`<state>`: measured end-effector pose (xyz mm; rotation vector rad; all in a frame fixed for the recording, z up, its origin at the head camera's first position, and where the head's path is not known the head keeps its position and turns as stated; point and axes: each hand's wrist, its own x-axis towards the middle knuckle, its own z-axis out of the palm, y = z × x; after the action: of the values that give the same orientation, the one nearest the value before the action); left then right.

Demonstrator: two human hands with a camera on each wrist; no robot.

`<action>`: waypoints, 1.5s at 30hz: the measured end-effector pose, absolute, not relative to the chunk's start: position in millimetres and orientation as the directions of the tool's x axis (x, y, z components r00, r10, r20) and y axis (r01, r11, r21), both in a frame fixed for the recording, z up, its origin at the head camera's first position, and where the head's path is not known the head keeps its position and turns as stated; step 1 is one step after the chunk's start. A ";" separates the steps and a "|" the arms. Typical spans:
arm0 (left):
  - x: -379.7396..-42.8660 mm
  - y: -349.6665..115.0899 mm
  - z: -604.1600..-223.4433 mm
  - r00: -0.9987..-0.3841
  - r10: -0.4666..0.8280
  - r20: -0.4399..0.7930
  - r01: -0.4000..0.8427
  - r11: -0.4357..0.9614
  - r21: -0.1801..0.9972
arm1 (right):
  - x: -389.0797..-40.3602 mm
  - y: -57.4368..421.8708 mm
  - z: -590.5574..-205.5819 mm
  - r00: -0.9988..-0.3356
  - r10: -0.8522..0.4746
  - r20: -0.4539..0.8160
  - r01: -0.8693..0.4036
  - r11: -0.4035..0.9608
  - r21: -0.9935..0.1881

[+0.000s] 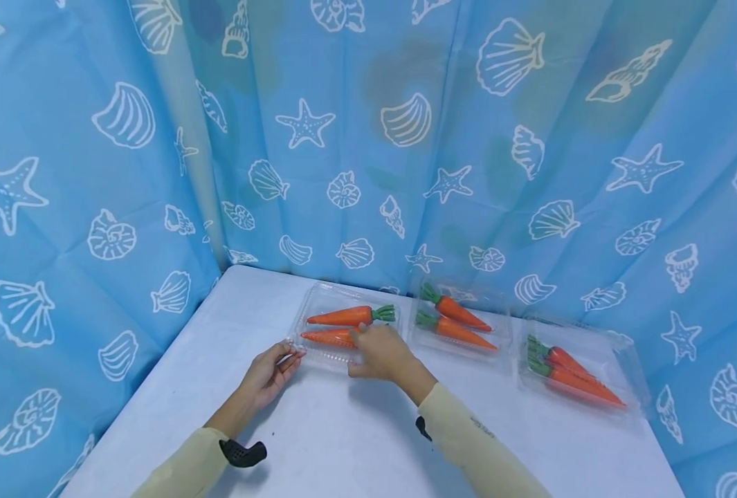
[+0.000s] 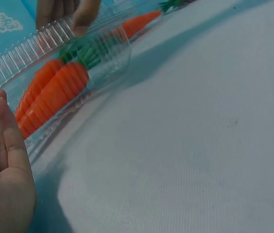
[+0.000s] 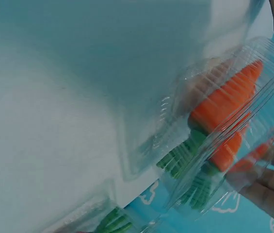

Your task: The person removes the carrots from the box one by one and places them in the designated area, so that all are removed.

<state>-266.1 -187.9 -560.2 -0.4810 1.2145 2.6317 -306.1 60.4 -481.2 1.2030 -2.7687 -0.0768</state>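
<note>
A clear plastic clamshell box (image 1: 315,296) holds two orange carrots with green tops, a rear carrot (image 1: 340,317) and a front carrot (image 1: 326,337). My left hand (image 1: 268,375) pinches the box's front left corner; in the left wrist view two of its fingers (image 2: 13,141) stretch straight beside the ribbed edge. At the front right, my right hand (image 1: 382,353) grips the lid's edge and covers part of the front carrot. In the right wrist view, its thumb and curled fingers (image 3: 272,187) lie on the clear plastic, with the carrots showing through.
To the right stands a second clear box (image 1: 414,339) with two carrots, then a third clear box (image 1: 632,373) with two more. All lie along the back of the white table (image 1: 318,443). A blue curtain (image 1: 356,131) with shell prints hangs behind.
</note>
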 end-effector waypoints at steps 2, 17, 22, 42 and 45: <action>-264.0 -190.8 -562.0 -0.922 0.061 -0.382 -0.327 -0.653 0.684 | -304.9 52.6 -483.4 -0.676 -0.728 0.115 -0.721 0.685 0.105; -265.1 -189.9 -576.4 -0.948 0.017 -0.319 -0.249 -0.666 0.703 | -311.4 3.2 -480.5 -0.721 -0.690 0.064 -0.634 0.694 0.342; -264.0 -186.7 -579.2 -0.962 -0.018 -0.272 -0.183 -0.696 0.694 | -313.0 3.2 -475.8 -0.727 -0.685 0.043 -0.631 0.692 0.352; -277.0 -187.3 -575.9 -0.936 -0.129 -0.326 -0.133 -0.729 0.672 | -317.4 4.4 -473.8 -0.686 -0.727 0.034 -0.681 0.658 0.322; -276.8 -190.2 -577.4 -0.935 -0.108 -0.338 -0.168 -0.706 0.688 | -318.6 4.8 -476.5 -0.685 -0.728 0.034 -0.700 0.670 0.249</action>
<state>-276.8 -190.2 -577.4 -0.5591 1.1914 2.8161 -318.6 4.8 -476.5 1.1814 -2.7497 -0.3273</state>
